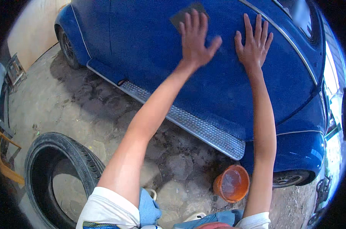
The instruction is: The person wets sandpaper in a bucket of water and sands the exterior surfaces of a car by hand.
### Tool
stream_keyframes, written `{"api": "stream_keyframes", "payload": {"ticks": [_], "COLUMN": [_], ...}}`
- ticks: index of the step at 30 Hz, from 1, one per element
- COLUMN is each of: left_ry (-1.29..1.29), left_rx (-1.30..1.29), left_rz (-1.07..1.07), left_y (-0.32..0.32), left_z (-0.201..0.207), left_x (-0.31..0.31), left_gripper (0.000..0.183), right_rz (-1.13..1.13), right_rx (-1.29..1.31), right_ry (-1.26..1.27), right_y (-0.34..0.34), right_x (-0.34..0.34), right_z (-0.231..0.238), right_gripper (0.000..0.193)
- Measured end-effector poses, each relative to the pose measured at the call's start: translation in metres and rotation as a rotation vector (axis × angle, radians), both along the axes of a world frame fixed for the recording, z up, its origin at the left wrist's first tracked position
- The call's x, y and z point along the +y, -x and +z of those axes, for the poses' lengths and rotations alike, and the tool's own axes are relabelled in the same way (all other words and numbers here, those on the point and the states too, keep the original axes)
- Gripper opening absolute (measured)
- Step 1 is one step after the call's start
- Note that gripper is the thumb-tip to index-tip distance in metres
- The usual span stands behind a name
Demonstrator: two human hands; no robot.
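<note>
My left hand (197, 40) is spread over the blue side panel of a car (150, 42), its outline smeared by motion. Under its fingertips lies a dark grey square sheet (177, 20) that looks like sandpaper; the fingers are stretched over it, not wrapped round it. To the right, my right hand (253, 44) rests on the same panel with its fingers apart and nothing in them. A bright trim strip (285, 32) runs up past its fingertips.
Below the panel runs a silver-edged running board (195, 124). An orange bucket (221, 185) stands on the ground near the rear wheel (291, 178). A loose tyre (52, 143) is at the lower left, by a wooden frame (7, 171). A pale wall (35, 30) rises at the far left.
</note>
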State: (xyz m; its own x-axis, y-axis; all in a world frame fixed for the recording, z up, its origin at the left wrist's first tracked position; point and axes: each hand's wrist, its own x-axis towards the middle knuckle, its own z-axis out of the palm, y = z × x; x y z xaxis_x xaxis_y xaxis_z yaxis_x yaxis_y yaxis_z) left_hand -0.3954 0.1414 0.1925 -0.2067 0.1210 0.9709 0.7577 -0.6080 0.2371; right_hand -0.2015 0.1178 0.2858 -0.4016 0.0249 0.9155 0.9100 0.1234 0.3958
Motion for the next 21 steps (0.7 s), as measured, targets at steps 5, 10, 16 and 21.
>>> {"api": "stream_keyframes", "payload": {"ticks": [5, 10, 16, 21], "left_ry": [0.062, 0.042, -0.074, 0.024], "left_rx": [0.337, 0.015, 0.359, 0.452], "left_rz": [-0.104, 0.045, -0.032, -0.040], "left_y": [0.026, 0.010, -0.053, -0.015], "left_z": [-0.010, 0.098, 0.081, 0.098], "left_x": [-0.007, 0.013, -0.030, -0.008], "left_gripper": [0.080, 0.085, 0.082, 0.089], "right_rz": [0.015, -0.041, 0.012, 0.091], "right_rx": [-0.005, 0.039, 0.084, 0.102], "right_ry": [0.019, 0.116, 0.175, 0.208], "right_y": [-0.004, -0.028, -0.045, -0.055], "right_x": [-0.011, -0.035, -0.042, -0.048], "right_z": [-0.009, -0.053, -0.069, -0.070], "right_gripper": [0.063, 0.065, 0.067, 0.068]}}
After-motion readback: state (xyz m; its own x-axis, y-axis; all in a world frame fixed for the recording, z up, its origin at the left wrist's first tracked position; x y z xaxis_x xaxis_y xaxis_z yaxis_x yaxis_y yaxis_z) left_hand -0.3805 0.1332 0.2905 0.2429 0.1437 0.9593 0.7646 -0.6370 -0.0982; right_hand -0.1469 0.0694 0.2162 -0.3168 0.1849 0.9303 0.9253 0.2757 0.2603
